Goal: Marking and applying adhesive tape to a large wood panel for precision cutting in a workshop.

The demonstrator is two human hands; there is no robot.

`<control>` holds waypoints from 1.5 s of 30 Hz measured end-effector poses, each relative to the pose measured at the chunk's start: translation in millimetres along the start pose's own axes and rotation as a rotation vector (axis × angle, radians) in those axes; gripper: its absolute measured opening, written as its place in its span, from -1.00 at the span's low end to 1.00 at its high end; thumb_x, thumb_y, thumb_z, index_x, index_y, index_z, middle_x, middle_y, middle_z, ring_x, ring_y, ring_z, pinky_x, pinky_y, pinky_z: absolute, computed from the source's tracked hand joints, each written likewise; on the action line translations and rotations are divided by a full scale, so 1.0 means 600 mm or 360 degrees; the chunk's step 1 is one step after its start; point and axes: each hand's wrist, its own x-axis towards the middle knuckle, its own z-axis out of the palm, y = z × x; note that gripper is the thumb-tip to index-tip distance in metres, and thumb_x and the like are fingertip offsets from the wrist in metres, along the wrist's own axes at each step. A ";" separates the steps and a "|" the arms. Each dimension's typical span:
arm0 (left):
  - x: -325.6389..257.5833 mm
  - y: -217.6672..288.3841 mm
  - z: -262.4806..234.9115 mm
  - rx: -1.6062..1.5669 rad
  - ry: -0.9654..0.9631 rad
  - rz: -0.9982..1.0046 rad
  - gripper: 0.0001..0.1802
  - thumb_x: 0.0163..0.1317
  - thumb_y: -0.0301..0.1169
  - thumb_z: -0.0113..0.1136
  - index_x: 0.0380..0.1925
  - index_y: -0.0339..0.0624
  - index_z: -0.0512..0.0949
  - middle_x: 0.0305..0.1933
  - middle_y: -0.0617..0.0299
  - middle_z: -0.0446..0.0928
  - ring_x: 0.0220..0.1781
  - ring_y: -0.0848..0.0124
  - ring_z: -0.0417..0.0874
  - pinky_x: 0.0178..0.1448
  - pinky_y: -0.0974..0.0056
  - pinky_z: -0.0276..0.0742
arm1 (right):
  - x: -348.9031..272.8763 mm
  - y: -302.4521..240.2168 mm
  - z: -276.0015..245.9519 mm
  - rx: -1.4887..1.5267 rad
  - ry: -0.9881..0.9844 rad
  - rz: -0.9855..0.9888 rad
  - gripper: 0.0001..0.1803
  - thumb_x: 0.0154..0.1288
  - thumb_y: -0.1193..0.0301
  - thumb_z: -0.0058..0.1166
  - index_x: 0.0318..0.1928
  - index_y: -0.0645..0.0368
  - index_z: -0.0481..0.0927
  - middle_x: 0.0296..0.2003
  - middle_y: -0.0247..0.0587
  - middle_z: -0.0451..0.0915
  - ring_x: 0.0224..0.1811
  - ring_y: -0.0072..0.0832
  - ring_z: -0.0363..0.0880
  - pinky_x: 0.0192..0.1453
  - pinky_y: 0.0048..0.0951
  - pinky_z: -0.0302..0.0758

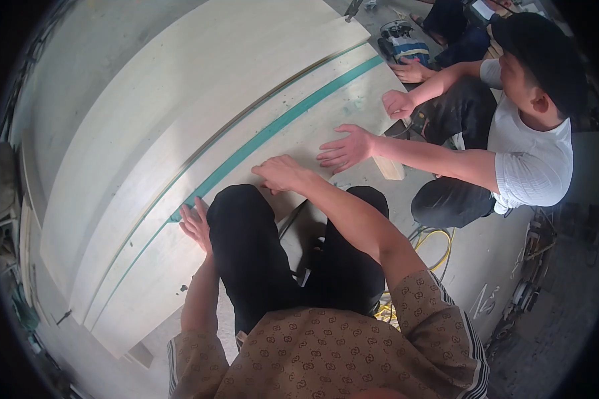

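Note:
A large pale board (153,113) lies in front of my knees, with a long green strip (266,139) running slantwise over it. At the strip's near left end rests my left hand (195,225), fingers spread and touching the green edge. My right hand (281,174) is over the board just on the near side of the strip. Its index finger stretches out to the left and the other fingers bend; I see nothing held in it. Beyond the wide strip runs a narrow dark groove or edge (233,130). A thin green line (133,266) continues toward the lower left.
At the right a co-worker (536,146) in a white shirt squats, one open hand (353,147) reaching over the board close to my right hand. Yellow cable (439,251) coils on the floor. A clamp (353,9) grips the far corner. Another person crouches behind.

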 end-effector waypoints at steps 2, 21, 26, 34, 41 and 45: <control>0.001 0.002 0.000 0.0000 -0.0003 0.0006 -0.15 0.32 0.14 0.02 0.50 0.06 0.03 0.54 -0.09 -0.12 0.62 0.00 -0.24 0.57 -0.22 -0.36 | 0.000 0.001 0.000 0.0015 0.0003 0.0007 -0.89 0.16 0.40 0.18 -0.39 0.17 0.58 -0.54 -0.22 0.69 -0.26 -0.19 0.69 -0.19 -0.16 0.55; -0.001 -0.005 0.008 0.0010 0.0048 0.0046 -0.17 0.33 0.12 0.03 0.49 0.06 0.05 0.53 -0.07 -0.13 0.61 -0.01 -0.22 0.56 -0.24 -0.33 | -0.002 -0.006 0.004 -0.0088 -0.0130 0.0042 -0.83 0.07 0.45 0.22 -0.28 0.15 0.62 -0.41 -0.16 0.71 -0.14 -0.19 0.68 -0.10 -0.18 0.54; 0.000 0.000 0.007 0.0012 0.0065 0.0051 -0.17 0.32 0.13 0.03 0.49 0.06 0.06 0.52 -0.07 -0.12 0.61 -0.01 -0.22 0.56 -0.25 -0.34 | -0.009 -0.003 0.012 -0.0160 -0.0073 -0.0061 -0.77 -0.01 0.50 0.20 -0.26 0.16 0.54 -0.49 -0.21 0.68 -0.22 -0.18 0.69 -0.21 -0.14 0.53; -0.002 0.002 0.001 -0.0023 0.0069 0.0035 -0.18 0.32 0.13 0.04 0.48 0.08 0.09 0.52 -0.07 -0.09 0.61 -0.01 -0.20 0.56 -0.24 -0.33 | -0.021 -0.017 -0.002 -0.0152 -0.0083 -0.0096 -0.75 -0.01 0.52 0.18 -0.23 0.16 0.56 -0.50 -0.22 0.69 -0.26 -0.22 0.70 -0.22 -0.18 0.54; -0.001 0.002 0.003 -0.0021 0.0046 0.0015 -0.18 0.31 0.13 0.04 0.49 0.09 0.09 0.52 -0.08 -0.10 0.61 0.00 -0.21 0.57 -0.22 -0.35 | -0.024 -0.018 -0.003 -0.0199 -0.0083 -0.0089 -0.76 0.02 0.51 0.16 -0.21 0.15 0.56 -0.50 -0.23 0.69 -0.26 -0.23 0.70 -0.22 -0.20 0.54; -0.001 0.001 0.004 -0.0031 0.0062 0.0027 -0.17 0.32 0.13 0.04 0.49 0.09 0.07 0.53 -0.09 -0.11 0.62 0.01 -0.22 0.57 -0.22 -0.35 | -0.024 -0.017 -0.005 -0.0118 -0.0139 -0.0061 -0.77 0.04 0.50 0.13 -0.21 0.16 0.56 -0.51 -0.23 0.69 -0.26 -0.24 0.70 -0.22 -0.21 0.54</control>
